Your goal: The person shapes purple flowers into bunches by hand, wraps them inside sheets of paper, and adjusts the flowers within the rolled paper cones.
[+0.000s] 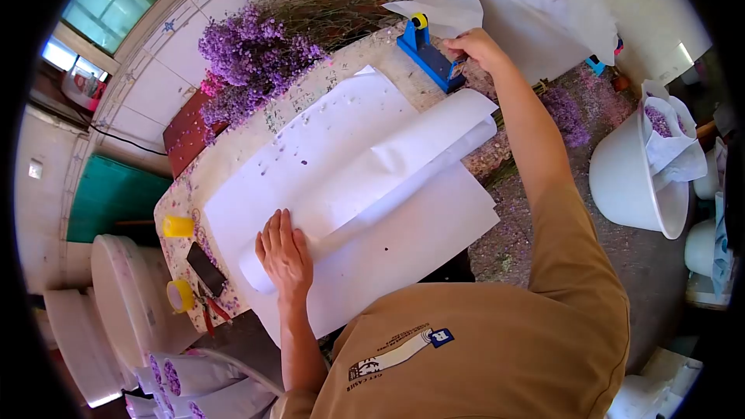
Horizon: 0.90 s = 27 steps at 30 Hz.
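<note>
A sheet of white wrapping paper, rolled into a loose tube, lies slantwise across flat white sheets on the table. My left hand rests on the tube's near left end, fingers stretched out and lying flat. At the far side, my right hand is at the front end of a blue tape dispenser. Its fingers are pinched together there; what lies between them is too small to make out. A yellow-cored roll sits in the dispenser's back end.
Purple dried flowers with long stems lie along the tiled wall. Near the table's left edge are yellow tape rolls, a phone and red-handled pliers. A white tub stands right, wrapped bouquets lower left.
</note>
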Tool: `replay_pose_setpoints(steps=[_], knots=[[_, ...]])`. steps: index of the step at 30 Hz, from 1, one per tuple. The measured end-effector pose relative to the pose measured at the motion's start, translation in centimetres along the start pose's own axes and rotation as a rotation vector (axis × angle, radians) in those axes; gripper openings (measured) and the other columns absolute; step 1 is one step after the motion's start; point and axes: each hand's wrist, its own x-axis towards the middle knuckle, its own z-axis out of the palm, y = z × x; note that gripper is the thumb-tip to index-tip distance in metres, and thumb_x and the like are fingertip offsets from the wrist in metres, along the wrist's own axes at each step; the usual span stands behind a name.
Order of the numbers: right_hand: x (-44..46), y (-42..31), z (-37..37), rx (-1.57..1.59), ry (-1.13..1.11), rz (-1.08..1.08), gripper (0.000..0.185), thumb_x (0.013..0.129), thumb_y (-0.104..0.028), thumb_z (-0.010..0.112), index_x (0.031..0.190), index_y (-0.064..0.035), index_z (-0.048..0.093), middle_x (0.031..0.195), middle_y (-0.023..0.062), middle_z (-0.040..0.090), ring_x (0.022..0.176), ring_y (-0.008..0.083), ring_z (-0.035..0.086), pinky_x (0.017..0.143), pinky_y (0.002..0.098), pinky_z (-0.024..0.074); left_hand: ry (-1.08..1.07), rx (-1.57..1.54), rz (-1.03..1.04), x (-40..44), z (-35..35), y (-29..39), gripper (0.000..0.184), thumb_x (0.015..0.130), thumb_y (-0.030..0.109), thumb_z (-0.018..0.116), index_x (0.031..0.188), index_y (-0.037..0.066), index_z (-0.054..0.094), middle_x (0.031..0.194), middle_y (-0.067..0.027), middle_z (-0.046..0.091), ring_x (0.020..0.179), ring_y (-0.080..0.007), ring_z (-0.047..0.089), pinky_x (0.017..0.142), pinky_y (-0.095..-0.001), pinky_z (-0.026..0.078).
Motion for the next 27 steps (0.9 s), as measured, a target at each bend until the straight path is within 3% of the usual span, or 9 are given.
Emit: replay_pose_setpoints(steps=[4,10,12,14,16,18,20,22,27], knots=[[-3.1,1.2,-0.4,0.141,0.095,-0.170,0.030,0.088,-0.025,0.084,0.096,0.0024,0.076,0.083,0.0073,0.072,0.074,0.0148,0.064,0.068,0.0314,0.0501,-0.008,-0.004,0.004,0.0,-0.3,-0.2,0.040,0.108,0.024,0.045,0.139,0.002,0.059,0.141,-0.0171,0.061,0.133,-0.0359,0.055,0.116,-0.0541,0.033],[-5.3,9.4,1.0,0.329,0.148,0.034,0.028,0.089,-0.024,0.081,0.093,0.0028,0.074,0.080,0.0082,0.072,0.069,0.0176,0.064,0.066,0.0331,0.0489,-0.010,-0.200,0.047,-0.8,-0.8,-2.6,0.040,0.102,0.012,0.052,0.140,0.001,0.059,0.142,-0.0166,0.061,0.134,-0.0359,0.054,0.117,-0.0536,0.033],[-4.0,10.0,1.3,-0.009,0.202,-0.033,0.023,0.091,-0.022,0.080,0.090,0.0004,0.073,0.077,0.0036,0.071,0.068,0.0121,0.062,0.061,0.0326,0.0481,0.110,-0.099,0.012,-2.2,-1.5,-4.1,0.043,0.097,0.005,0.057,0.139,0.000,0.059,0.142,-0.0178,0.061,0.133,-0.0362,0.054,0.116,-0.0525,0.034],[-3.9,8.2,-0.9,-0.437,0.117,-0.073,0.034,0.091,-0.032,0.078,0.082,0.0011,0.073,0.069,0.0094,0.070,0.061,0.0183,0.063,0.059,0.0382,0.0491,0.210,-0.128,-0.086,-3.9,-1.8,-5.7,0.043,0.095,0.007,0.063,0.137,0.001,0.060,0.140,-0.0204,0.061,0.130,-0.0372,0.055,0.113,-0.0505,0.038],[-5.8,7.2,-2.2,-0.994,0.229,-0.372,0.054,0.092,-0.046,0.069,0.069,0.0033,0.070,0.062,0.0228,0.061,0.055,0.0344,0.061,0.057,0.0486,0.0472,0.408,-0.246,-0.428,-6.0,-2.2,-7.7,0.045,0.093,0.011,0.071,0.135,0.000,0.062,0.132,-0.0190,0.064,0.123,-0.0333,0.058,0.107,-0.0465,0.042],[-2.9,9.3,-4.1,-0.347,0.083,-0.081,0.035,0.093,-0.036,0.075,0.080,-0.0038,0.072,0.057,0.0048,0.059,0.046,0.0168,0.053,0.042,0.0352,0.0378,0.281,-0.504,-0.762,-7.3,-3.0,-9.1,0.038,0.093,0.018,0.076,0.125,-0.001,0.067,0.112,-0.0112,0.070,0.108,-0.0241,0.062,0.098,-0.0381,0.046],[-12.1,-2.6,2.1,-0.156,0.068,-0.067,0.027,0.095,-0.033,0.075,0.086,-0.0074,0.071,0.061,-0.0029,0.058,0.049,0.0074,0.051,0.044,0.0255,0.0364,0.248,-0.978,-0.869,-8.7,-1.8,-11.2,0.029,0.095,0.019,0.075,0.113,-0.003,0.072,0.093,-0.0017,0.069,0.092,-0.0145,0.061,0.086,-0.0300,0.046],[-17.8,-7.5,10.1,-0.040,-0.048,-0.216,0.031,0.098,-0.035,0.072,0.085,-0.0068,0.072,0.064,-0.0029,0.059,0.052,0.0071,0.053,0.047,0.0244,0.0392,0.286,-1.198,-0.904,-8.4,-1.4,-11.1,0.023,0.097,0.020,0.074,0.103,-0.002,0.074,0.085,0.0018,0.067,0.080,-0.0096,0.057,0.076,-0.0252,0.044],[-28.3,-14.7,30.6,0.250,-0.743,-0.061,0.038,0.099,-0.035,0.071,0.091,0.0021,0.073,0.071,0.0060,0.069,0.056,0.0121,0.065,0.051,0.0275,0.0522,0.311,-1.384,-0.905,-7.7,-1.5,-10.9,0.019,0.097,0.017,0.074,0.101,-0.001,0.075,0.085,0.0024,0.067,0.077,-0.0066,0.053,0.071,-0.0244,0.041]])
